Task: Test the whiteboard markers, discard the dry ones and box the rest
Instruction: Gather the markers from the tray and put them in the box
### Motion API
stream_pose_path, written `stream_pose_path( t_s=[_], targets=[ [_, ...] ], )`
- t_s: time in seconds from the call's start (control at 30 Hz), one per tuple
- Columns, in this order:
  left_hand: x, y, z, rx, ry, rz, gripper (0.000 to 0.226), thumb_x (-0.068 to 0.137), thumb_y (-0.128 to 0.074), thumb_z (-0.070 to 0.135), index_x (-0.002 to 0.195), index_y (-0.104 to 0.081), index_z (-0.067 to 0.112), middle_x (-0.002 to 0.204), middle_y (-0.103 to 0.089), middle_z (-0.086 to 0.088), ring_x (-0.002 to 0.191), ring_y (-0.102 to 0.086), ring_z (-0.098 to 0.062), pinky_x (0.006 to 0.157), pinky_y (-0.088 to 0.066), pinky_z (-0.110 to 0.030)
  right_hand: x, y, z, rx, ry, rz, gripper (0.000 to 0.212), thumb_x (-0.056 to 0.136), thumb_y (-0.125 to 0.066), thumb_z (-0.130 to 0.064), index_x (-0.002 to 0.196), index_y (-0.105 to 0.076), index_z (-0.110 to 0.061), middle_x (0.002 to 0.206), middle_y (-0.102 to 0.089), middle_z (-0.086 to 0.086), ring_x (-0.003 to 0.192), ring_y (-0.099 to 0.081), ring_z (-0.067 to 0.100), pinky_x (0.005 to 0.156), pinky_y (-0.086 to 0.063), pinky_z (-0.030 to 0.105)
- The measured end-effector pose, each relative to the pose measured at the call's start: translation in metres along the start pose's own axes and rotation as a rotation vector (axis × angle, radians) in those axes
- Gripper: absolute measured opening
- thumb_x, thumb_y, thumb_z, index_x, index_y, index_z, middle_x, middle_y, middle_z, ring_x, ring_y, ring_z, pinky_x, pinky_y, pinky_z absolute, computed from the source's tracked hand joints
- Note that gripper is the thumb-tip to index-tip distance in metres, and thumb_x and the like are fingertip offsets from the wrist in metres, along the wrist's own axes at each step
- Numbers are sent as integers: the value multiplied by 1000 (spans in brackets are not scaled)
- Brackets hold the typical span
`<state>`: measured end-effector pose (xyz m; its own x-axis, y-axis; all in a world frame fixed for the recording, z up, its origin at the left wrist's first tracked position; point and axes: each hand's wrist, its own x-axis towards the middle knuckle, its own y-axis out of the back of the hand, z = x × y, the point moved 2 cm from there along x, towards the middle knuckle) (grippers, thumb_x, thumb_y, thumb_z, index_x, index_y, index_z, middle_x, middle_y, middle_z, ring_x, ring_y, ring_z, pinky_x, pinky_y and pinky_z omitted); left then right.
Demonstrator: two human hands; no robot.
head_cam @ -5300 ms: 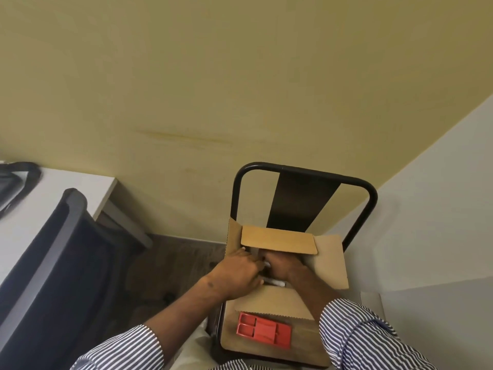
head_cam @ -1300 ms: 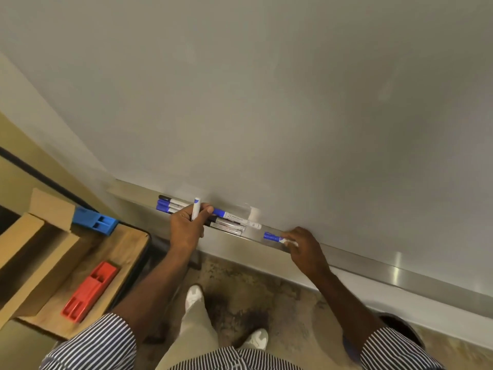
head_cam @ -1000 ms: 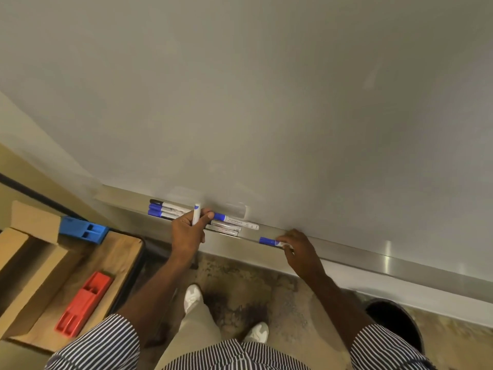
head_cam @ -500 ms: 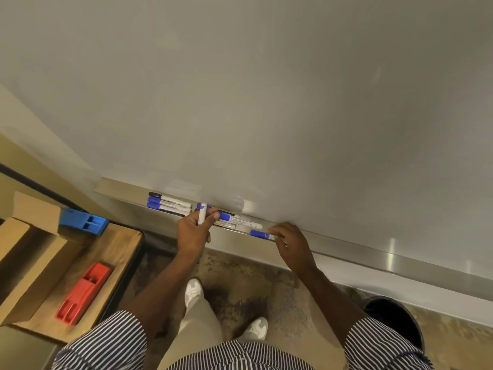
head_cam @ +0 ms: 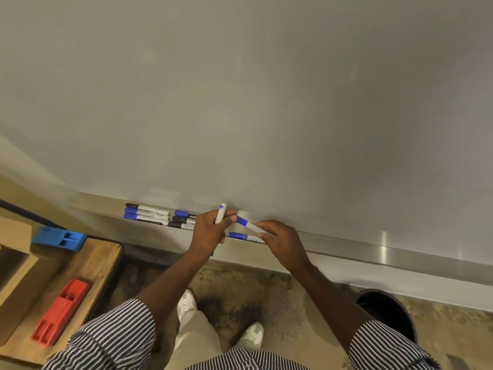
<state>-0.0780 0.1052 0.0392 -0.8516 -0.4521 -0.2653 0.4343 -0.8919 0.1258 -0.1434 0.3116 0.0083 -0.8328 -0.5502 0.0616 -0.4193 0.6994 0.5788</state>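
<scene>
- Left hand (head_cam: 207, 231) grips one marker (head_cam: 220, 212) upright at the tray (head_cam: 346, 243).
- Right hand (head_cam: 277, 237) pinches a blue-capped marker (head_cam: 246, 223) by its barrel.
- Light, stiff, smooth plastic, probably; best held mid-barrel, cap pulled straight.

Left hand (head_cam: 206, 231) is gripping a white marker (head_cam: 220, 213) upright while touching the blue cap of a second marker (head_cam: 248, 224) the right hand (head_cam: 280, 240) is pinching, both hovering over the whiteboard tray (head_cam: 346, 245) beside remaining markers (head_cam: 149, 214).

Dim, warm light — glare streaks, wide-angle bowing
</scene>
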Motion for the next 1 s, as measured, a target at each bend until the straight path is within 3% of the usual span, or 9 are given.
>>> stream_pose_path(
  t_s=[0.07, 0.13, 0.2, 0.3, 0.4, 0.47, 0.63, 0.8, 1.0],
  targets=[
    [2, -14, 2, 51, -61, -52, 5, 92, -74, 19, 92, -78, 18, 54, -63, 5, 40, -48, -9, 43, -41, -19, -11, 11, 8, -2, -41, 37, 22, 100, -61, -17, 120, -72, -17, 111, -74, -4, 98, -66, 8, 85, -50, 13],
    [4, -25, 1, 259, -199, -110, 19, 97, -65, 39, 81, -72, 34, 60, -67, 9, 54, -59, -8, 56, -47, -25, -24, 23, 18, -11, -74, 82, 24, 101, -61, -17, 123, -71, -15, 113, -74, -3, 100, -67, 9, 89, -53, 17],
    [8, -34, -5, 574, -308, -189, 38, 97, -41, 61, 84, -65, 35, 70, -69, 5, 68, -65, -16, 63, -47, -33, -40, 35, 31, -29, -106, 144, 25, 100, -63, -17, 123, -71, -16, 113, -74, -5, 101, -67, 8, 89, -54, 22],
    [17, -51, -10, 943, -526, -256, 44, 97, -28, 49, 109, -62, 25, 89, -71, -2, 83, -65, -27, 67, -44, -34, -70, 53, 52, -69, -199, 248, 22, 98, -66, -17, 120, -72, -18, 108, -73, -8, 97, -68, 9, 87, -56, 29],
    [29, -69, -16, 1140, -679, -354, 30, 95, -47, 33, 114, -66, 19, 100, -73, -7, 92, -67, -32, 76, -48, -36, -100, 67, 63, -110, -262, 300, 21, 98, -67, -15, 118, -71, -21, 103, -71, -12, 94, -67, 3, 84, -55, 27],
    [31, -77, -25, 1241, -732, -403, 20, 87, -63, 21, 106, -69, 17, 97, -73, -7, 86, -68, -33, 73, -51, -36, -115, 73, 65, -120, -314, 307, 21, 98, -66, -14, 117, -71, -24, 100, -69, -17, 93, -64, -3, 84, -52, 22],
    [32, -85, -50, 1310, -813, -401, 39, 62, -81, 3, 98, -74, 16, 98, -71, -5, 83, -67, -28, 67, -55, -35, -132, 78, 69, -102, -406, 319, 21, 98, -64, -14, 115, -71, -24, 100, -68, -19, 96, -64, -2, 86, -53, 26],
    [35, -89, -58, 1264, -804, -378, 31, 72, -74, 7, 101, -71, 17, 99, -67, -4, 85, -63, -29, 66, -54, -37, -134, 77, 68, -123, -404, 312, 18, 100, -62, -16, 115, -70, -22, 99, -69, -14, 94, -65, 3, 85, -55, 29],
    [24, -84, -62, 1192, -859, -319, 21, 84, -73, 20, 104, -71, 14, 101, -67, -5, 88, -63, -28, 69, -53, -38, -125, 72, 62, -99, -377, 318, 19, 100, -63, -18, 116, -69, -27, 103, -69, -19, 97, -63, -1, 85, -51, 23]
  ],
)
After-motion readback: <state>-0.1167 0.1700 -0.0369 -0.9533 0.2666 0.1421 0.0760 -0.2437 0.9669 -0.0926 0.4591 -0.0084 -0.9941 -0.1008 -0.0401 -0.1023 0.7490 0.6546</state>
